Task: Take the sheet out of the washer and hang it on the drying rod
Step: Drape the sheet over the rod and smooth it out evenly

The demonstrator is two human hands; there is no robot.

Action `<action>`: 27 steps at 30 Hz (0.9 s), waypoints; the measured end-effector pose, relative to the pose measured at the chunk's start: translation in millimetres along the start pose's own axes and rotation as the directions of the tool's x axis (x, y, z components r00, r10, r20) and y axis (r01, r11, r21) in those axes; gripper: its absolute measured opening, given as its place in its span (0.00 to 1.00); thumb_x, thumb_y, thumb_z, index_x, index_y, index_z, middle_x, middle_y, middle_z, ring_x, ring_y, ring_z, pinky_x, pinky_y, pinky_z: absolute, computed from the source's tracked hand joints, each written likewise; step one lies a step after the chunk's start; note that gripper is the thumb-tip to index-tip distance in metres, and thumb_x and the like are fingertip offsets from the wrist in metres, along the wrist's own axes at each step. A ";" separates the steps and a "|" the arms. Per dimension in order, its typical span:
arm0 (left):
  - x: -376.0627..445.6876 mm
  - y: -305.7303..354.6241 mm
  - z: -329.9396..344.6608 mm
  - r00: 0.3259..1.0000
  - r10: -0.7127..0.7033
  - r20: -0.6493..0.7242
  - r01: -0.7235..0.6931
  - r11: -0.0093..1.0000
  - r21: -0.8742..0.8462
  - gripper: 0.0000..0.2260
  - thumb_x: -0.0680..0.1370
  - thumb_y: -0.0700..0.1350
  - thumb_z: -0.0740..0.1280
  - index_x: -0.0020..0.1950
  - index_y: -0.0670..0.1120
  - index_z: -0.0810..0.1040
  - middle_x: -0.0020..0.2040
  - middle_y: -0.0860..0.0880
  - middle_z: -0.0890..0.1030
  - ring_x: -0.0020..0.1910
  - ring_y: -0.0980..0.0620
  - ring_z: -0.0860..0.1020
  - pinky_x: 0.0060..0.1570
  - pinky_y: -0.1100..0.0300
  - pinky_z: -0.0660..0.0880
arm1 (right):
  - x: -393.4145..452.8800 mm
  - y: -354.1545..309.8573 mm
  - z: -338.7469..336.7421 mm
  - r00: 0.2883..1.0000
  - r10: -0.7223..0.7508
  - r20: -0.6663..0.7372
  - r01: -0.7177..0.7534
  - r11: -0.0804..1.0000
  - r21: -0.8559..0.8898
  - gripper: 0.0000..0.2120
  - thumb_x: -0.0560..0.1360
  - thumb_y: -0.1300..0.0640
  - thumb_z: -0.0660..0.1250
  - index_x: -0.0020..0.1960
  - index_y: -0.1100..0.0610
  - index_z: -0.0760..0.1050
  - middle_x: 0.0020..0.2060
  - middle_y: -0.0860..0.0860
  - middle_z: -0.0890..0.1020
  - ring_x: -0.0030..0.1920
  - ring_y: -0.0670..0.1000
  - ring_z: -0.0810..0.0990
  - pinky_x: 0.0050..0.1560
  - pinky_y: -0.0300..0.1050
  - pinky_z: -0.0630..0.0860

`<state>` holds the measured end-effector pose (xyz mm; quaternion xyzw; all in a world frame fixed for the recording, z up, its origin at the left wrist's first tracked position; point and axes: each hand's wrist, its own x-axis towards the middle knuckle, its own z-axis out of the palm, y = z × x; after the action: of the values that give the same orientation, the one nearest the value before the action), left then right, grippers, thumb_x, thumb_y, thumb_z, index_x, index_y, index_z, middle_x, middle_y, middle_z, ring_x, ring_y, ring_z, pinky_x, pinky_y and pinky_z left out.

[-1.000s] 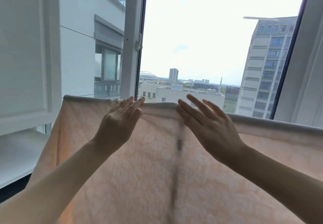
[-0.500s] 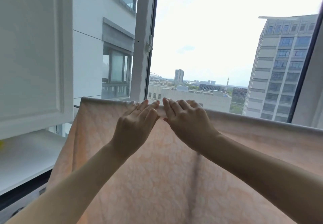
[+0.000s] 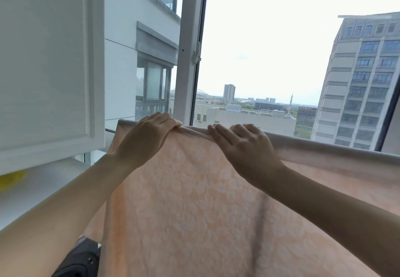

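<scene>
A peach sheet [image 3: 194, 201] with a pale flower pattern hangs over the drying rod [image 3: 110, 130], which shows only as a thin bare end left of the cloth. My left hand [image 3: 147, 138] curls its fingers over the sheet's top fold near its left end and grips it. My right hand [image 3: 244, 147] lies on the top fold just to the right, fingers extended and pointing left along the rod. The washer is out of view.
An open white window sash [image 3: 49, 71] stands at the left above a white sill [image 3: 43, 190] with a blurred yellow thing [image 3: 10, 179]. The window frame post [image 3: 188, 60] rises behind the hands. A dark object [image 3: 80, 257] sits low at the left.
My left hand slid left along the rod and curled onto the fold. The right hand's fingers straightened along the fold. The view shifted, so the sheet's left end sits nearer the middle.
</scene>
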<state>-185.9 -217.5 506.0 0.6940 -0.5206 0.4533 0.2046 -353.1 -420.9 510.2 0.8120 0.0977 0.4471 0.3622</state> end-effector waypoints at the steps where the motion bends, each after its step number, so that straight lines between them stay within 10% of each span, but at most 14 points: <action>1: 1.8 -1.6 -1.2 1.000 0.002 0.014 -0.002 1.000 -0.002 0.11 0.76 0.34 0.68 0.58 0.41 0.80 0.50 0.46 0.82 0.49 0.47 0.81 0.53 0.50 0.79 | -0.3 0.2 0.0 1.000 0.000 -0.001 0.000 1.000 0.005 0.27 0.70 0.66 0.66 0.69 0.62 0.71 0.61 0.58 0.80 0.47 0.58 0.82 0.48 0.54 0.78; 9: -5.9 3.3 -13.4 0.998 0.001 -0.062 0.007 0.993 0.116 0.02 0.78 0.40 0.66 0.47 0.44 0.78 0.45 0.51 0.81 0.40 0.52 0.82 0.37 0.76 0.56 | -3.1 1.0 -1.7 1.000 0.001 0.012 -0.002 1.000 0.026 0.27 0.71 0.67 0.62 0.70 0.62 0.70 0.61 0.57 0.80 0.47 0.56 0.82 0.48 0.53 0.78; 14: -37.3 -11.3 0.6 0.982 0.185 -0.041 -0.180 0.980 0.089 0.05 0.77 0.36 0.67 0.53 0.40 0.78 0.64 0.42 0.78 0.65 0.46 0.76 0.67 0.56 0.68 | -6.9 2.1 -1.2 1.000 -0.006 0.010 0.006 0.999 0.033 0.27 0.72 0.67 0.64 0.71 0.61 0.69 0.64 0.56 0.78 0.50 0.55 0.81 0.49 0.53 0.77; 27: -41.1 -4.0 7.7 0.998 -0.010 -0.056 0.007 0.999 -0.052 0.02 0.81 0.38 0.63 0.52 0.42 0.75 0.67 0.43 0.76 0.68 0.43 0.74 0.64 0.43 0.73 | 20.4 -29.7 -0.2 0.977 0.085 0.194 -0.097 0.994 0.052 0.26 0.80 0.45 0.59 0.72 0.59 0.67 0.67 0.59 0.75 0.64 0.58 0.76 0.62 0.56 0.74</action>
<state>-180.9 -199.8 468.2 0.6776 -0.5231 0.4583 0.2391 -336.6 -389.6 503.6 0.8656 0.0386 0.3799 0.3239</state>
